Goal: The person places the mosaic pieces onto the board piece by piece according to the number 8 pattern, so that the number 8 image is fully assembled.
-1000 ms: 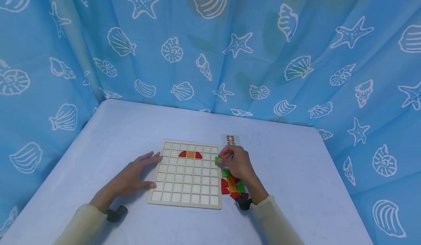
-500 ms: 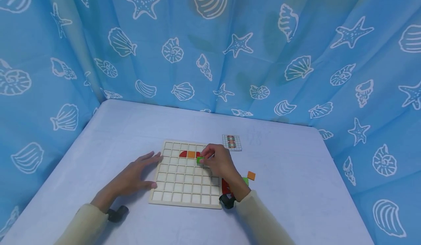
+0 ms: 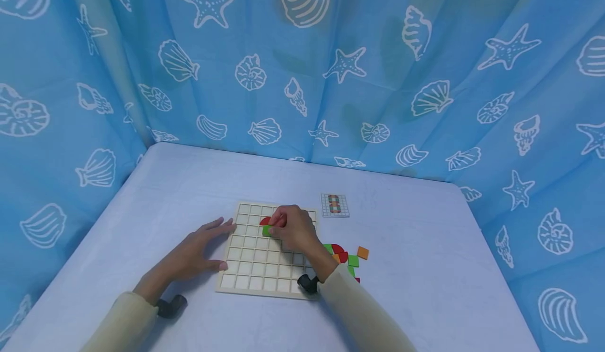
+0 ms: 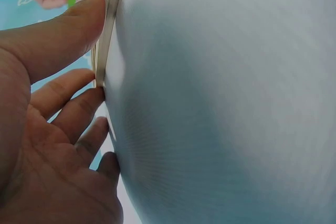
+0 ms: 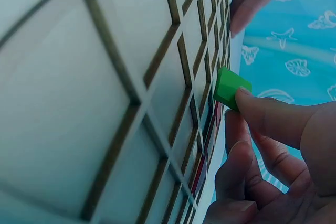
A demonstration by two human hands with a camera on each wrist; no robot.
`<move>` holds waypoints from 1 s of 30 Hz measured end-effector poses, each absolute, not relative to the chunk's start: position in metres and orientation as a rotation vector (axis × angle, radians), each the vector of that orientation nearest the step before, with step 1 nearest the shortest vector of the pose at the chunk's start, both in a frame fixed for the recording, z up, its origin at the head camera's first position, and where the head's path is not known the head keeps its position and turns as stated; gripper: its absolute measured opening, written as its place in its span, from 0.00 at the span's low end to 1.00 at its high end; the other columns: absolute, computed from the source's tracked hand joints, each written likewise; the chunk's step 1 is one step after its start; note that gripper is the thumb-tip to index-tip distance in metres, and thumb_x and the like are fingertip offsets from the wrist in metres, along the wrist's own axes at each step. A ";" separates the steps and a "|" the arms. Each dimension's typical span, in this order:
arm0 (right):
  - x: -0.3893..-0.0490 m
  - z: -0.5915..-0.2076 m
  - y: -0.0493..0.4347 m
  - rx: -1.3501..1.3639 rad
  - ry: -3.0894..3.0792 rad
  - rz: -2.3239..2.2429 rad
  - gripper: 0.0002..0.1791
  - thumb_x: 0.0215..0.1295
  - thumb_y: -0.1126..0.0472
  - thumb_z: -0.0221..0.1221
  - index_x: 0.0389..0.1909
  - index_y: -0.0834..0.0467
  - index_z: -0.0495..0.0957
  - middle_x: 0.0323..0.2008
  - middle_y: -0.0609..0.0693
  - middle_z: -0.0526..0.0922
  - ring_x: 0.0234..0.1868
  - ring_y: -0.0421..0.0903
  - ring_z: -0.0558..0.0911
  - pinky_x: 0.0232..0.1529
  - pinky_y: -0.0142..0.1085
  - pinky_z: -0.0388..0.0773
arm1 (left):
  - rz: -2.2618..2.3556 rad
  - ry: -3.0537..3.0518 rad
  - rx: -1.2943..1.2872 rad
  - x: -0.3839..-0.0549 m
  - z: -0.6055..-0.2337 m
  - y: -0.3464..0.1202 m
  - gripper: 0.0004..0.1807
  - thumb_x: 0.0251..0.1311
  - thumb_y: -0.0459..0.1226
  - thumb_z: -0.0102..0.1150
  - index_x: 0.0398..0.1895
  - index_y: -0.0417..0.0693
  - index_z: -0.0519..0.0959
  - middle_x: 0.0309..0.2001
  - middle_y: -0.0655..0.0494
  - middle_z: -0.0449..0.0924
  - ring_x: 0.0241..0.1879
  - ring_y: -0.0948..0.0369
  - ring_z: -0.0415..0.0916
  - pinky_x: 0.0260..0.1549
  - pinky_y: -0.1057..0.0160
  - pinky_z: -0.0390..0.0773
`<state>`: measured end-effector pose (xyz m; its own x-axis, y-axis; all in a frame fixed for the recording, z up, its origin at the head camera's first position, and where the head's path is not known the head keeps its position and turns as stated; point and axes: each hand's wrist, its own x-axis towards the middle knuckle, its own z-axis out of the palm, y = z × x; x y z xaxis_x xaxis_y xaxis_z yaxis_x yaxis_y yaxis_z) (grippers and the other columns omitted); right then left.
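A square wooden grid board lies on the table. My right hand is over its upper part and pinches a green square tile between thumb and fingers. In the head view the tile sits just below a red quarter-round tile; the right hand hides the other tiles of that row. My left hand rests at the board's left edge, fingers spread, thumb and fingertips against the wooden rim.
Right of the board lies a loose pile of red, green and orange tiles, partly behind the right forearm. An orange square tile lies at its edge. A small pattern card lies beyond the board's right corner. A blue shell-print curtain surrounds the table.
My right hand has carried the green tile leftward from beside the board's right edge to below the red tile. The left hand has stayed at the board's edge.
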<state>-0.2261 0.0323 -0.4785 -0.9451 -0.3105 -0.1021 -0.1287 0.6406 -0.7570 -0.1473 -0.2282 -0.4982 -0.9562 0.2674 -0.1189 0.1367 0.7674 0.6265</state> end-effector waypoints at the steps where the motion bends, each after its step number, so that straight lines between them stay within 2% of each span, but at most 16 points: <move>1: -0.226 -0.478 0.030 -0.342 2.643 -1.174 0.08 0.65 0.63 0.74 0.33 0.50 0.84 0.27 0.46 0.81 0.30 0.44 0.78 0.32 0.35 0.72 | 0.958 2.760 0.326 -0.147 -0.498 -0.228 0.51 0.55 0.46 0.81 0.82 0.57 0.66 0.84 0.41 0.56 0.83 0.34 0.51 0.75 0.26 0.60; 17: -0.228 -0.481 0.020 -0.344 2.719 -0.968 0.07 0.67 0.59 0.72 0.34 0.48 0.83 0.28 0.44 0.81 0.30 0.43 0.78 0.31 0.35 0.71 | 0.973 2.759 0.321 -0.151 -0.500 -0.227 0.51 0.55 0.46 0.81 0.82 0.59 0.66 0.85 0.42 0.56 0.83 0.34 0.51 0.75 0.26 0.59; 26: -0.229 -0.485 0.019 -0.437 2.745 -0.930 0.08 0.68 0.59 0.71 0.32 0.48 0.82 0.27 0.43 0.80 0.29 0.41 0.77 0.29 0.33 0.71 | 0.976 2.762 0.337 -0.148 -0.497 -0.229 0.51 0.55 0.45 0.81 0.82 0.56 0.66 0.84 0.41 0.56 0.83 0.34 0.51 0.75 0.26 0.60; 30: -0.227 -0.484 0.020 -0.434 2.725 -0.936 0.08 0.65 0.62 0.72 0.32 0.48 0.82 0.28 0.42 0.80 0.31 0.41 0.77 0.30 0.33 0.72 | 0.974 2.750 0.323 -0.148 -0.497 -0.229 0.52 0.55 0.45 0.81 0.82 0.57 0.65 0.85 0.42 0.56 0.83 0.34 0.51 0.75 0.26 0.60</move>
<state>-0.2274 0.0197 -0.4844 -0.9303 -0.3475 -0.1174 -0.2021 0.7527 -0.6266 -0.1478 -0.2290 -0.4972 -0.9548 0.2719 -0.1198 0.1360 0.7583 0.6376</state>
